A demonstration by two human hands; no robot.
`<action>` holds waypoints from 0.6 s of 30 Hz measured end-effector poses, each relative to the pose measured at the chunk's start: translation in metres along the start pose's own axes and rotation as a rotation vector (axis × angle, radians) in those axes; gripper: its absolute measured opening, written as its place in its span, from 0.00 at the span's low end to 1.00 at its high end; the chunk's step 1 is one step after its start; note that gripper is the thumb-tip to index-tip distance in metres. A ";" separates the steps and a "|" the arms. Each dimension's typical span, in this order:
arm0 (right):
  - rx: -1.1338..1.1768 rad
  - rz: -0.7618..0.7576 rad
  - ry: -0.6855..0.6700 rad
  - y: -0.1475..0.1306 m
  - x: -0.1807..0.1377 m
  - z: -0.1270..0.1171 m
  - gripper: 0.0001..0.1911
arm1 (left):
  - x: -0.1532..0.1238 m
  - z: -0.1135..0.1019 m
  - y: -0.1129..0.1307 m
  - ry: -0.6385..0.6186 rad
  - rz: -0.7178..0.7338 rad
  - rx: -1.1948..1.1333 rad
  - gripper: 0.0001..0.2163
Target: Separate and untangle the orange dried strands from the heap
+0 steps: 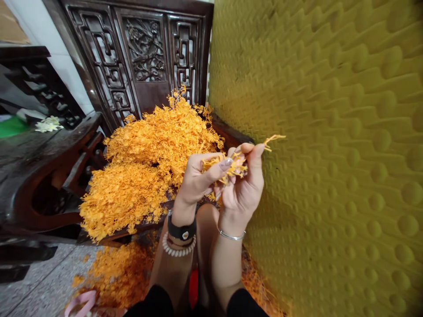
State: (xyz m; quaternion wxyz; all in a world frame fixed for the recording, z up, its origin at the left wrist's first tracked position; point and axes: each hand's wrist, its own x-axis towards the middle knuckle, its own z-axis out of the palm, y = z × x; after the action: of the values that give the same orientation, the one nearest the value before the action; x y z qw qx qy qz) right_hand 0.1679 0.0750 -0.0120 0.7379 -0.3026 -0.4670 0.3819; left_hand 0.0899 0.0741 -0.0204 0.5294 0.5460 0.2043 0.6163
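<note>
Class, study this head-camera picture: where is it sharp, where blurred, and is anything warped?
Head view: bumpy yellow-green panel at right is blurred; left hand, right hand and heap of orange frilly sprigs are sharp; dark carved wooden chair back leans, bent by the wide lens; no glare.

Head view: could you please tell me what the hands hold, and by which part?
Both hold one small cluster of orange sprigs: the left hand pinches its left side, the right hand its right, with one tip poking out.

A home workroom: carved wooden chair (pixel 145 57), terrazzo floor (pixel 36 281), heaped orange sprigs (pixel 145 163).
</note>
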 end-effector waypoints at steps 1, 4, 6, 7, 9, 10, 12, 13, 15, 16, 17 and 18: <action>0.056 0.016 0.016 -0.001 0.000 0.001 0.16 | 0.002 0.002 -0.005 0.012 -0.004 -0.051 0.20; 0.303 0.083 0.071 -0.004 0.000 0.004 0.11 | 0.005 0.010 -0.015 0.044 -0.016 -0.153 0.22; 0.479 0.123 0.052 -0.005 -0.001 0.003 0.09 | 0.004 0.013 -0.018 0.066 -0.020 -0.164 0.22; 0.563 0.135 0.025 -0.006 -0.001 0.001 0.08 | 0.003 0.013 -0.018 0.092 -0.006 -0.152 0.22; 0.735 0.149 -0.042 -0.008 0.000 -0.006 0.07 | 0.002 0.010 -0.016 0.165 0.046 -0.116 0.23; 0.823 0.146 -0.059 -0.010 0.001 -0.011 0.06 | 0.001 0.007 -0.014 0.213 0.082 -0.104 0.23; 0.967 0.101 -0.051 -0.013 0.005 -0.022 0.06 | 0.001 -0.001 -0.010 0.330 0.171 -0.104 0.24; 1.005 0.065 -0.036 -0.014 0.008 -0.027 0.07 | 0.001 -0.005 -0.007 0.380 0.211 -0.112 0.24; 0.966 -0.001 -0.007 -0.016 0.011 -0.033 0.09 | 0.001 -0.011 -0.002 0.413 0.272 -0.133 0.24; 0.891 -0.019 -0.004 -0.016 0.012 -0.034 0.09 | 0.000 -0.012 0.001 0.381 0.276 -0.150 0.24; 0.792 -0.027 -0.005 -0.017 0.012 -0.034 0.09 | -0.001 -0.013 0.004 0.314 0.253 -0.169 0.24; 0.685 -0.030 -0.006 -0.018 0.011 -0.032 0.09 | -0.002 -0.012 0.007 0.233 0.209 -0.187 0.23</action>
State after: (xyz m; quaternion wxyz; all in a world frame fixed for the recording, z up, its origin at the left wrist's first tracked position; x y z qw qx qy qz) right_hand 0.2055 0.0724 -0.0046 0.8009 -0.0293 -0.3182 0.5065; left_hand 0.0763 0.0739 -0.0190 0.4838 0.4374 0.1483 0.7434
